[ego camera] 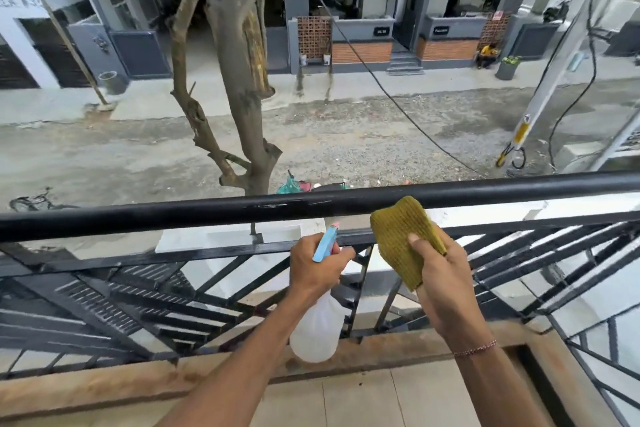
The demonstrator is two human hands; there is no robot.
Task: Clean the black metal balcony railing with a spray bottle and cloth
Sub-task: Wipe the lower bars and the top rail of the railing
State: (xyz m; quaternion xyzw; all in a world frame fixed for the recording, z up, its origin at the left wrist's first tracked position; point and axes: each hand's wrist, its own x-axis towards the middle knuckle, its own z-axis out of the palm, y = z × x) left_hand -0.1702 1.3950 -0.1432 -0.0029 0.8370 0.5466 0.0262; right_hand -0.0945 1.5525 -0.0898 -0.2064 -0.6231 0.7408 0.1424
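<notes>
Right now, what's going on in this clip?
A person stands at a balcony's black railing, looking down on a street. The left hand grips a spray bottle by its blue trigger head, nozzle pointed toward the top rail. The right hand holds a yellow-green cloth up, its top edge at the rail. Pale streaks show on the rail left of the cloth.

Bare forearms, thin red-and-white beaded bracelet [475, 349] on right wrist.
</notes>
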